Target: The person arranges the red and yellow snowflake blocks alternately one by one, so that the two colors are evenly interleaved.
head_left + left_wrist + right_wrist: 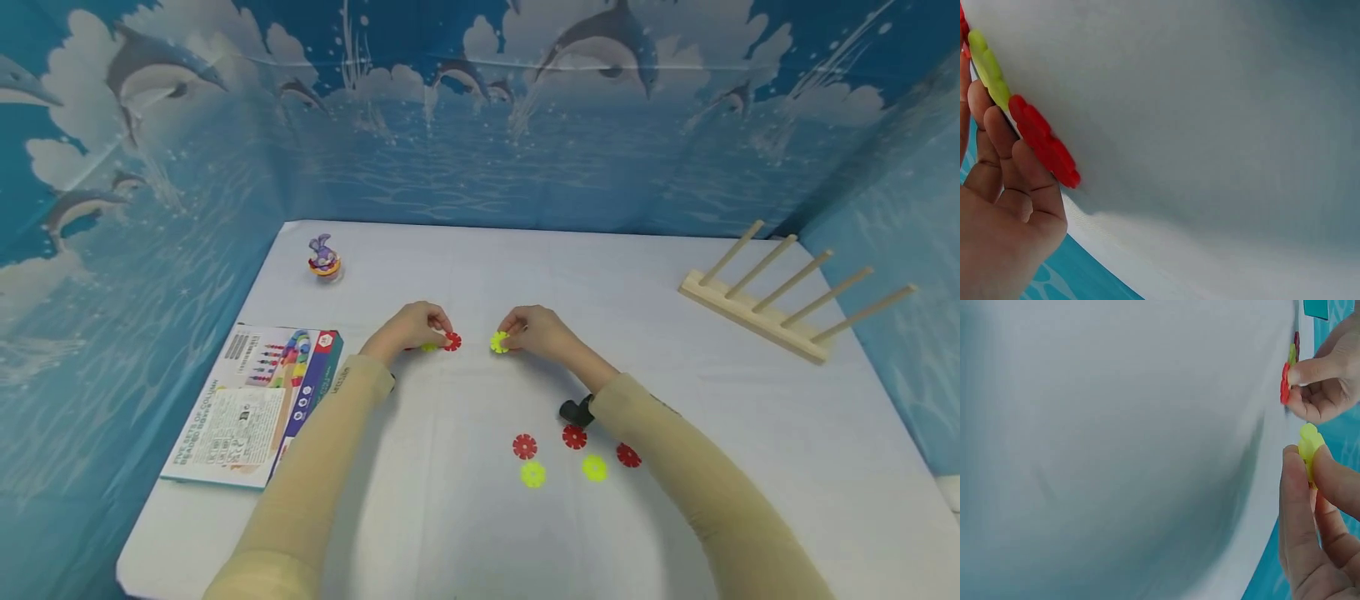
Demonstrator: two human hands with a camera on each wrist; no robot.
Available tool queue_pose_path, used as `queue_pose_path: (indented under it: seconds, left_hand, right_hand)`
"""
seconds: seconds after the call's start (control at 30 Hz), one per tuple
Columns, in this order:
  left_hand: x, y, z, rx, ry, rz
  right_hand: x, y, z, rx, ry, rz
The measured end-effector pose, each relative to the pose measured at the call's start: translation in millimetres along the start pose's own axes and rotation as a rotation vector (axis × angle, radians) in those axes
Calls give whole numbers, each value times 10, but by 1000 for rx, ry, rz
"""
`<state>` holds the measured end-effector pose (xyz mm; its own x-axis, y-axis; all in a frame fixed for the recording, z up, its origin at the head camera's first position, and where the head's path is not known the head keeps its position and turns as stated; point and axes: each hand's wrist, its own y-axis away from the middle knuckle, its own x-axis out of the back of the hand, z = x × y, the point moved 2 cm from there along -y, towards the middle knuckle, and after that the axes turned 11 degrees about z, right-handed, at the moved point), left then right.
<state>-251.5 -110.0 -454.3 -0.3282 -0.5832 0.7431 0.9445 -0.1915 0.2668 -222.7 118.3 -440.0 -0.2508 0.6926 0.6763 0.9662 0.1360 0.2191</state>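
My left hand (415, 327) pinches a short row of linked snowflake discs. In the left wrist view, a red disc (1044, 142) leads, a yellow-green disc (989, 69) follows, and part of another red one shows at the edge. Across a small gap, my right hand (542, 330) pinches a yellow-green snowflake disc (499, 342) between thumb and fingers. A trace of red shows beside that disc, mostly hidden by the fingers. Both hands are just above the white table, and the two held groups are apart.
Loose red discs (525, 447) and yellow-green discs (595, 468) lie near my right forearm. A printed box (247, 400) lies at the left. A purple rabbit figure (322, 257) stands at back left, a wooden peg rack (757, 317) at back right.
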Motion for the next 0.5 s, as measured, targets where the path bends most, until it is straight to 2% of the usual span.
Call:
queue_pose_path:
  seconds: [0.2,0.5]
  left_hand:
    - [-14,-13,5,8,0,1]
    - [-3,-9,8,18,-3,-9]
  right_hand:
    - [-210,-186,-153,-40,-75,12]
    - [-351,-293,-209,-63,31,46]
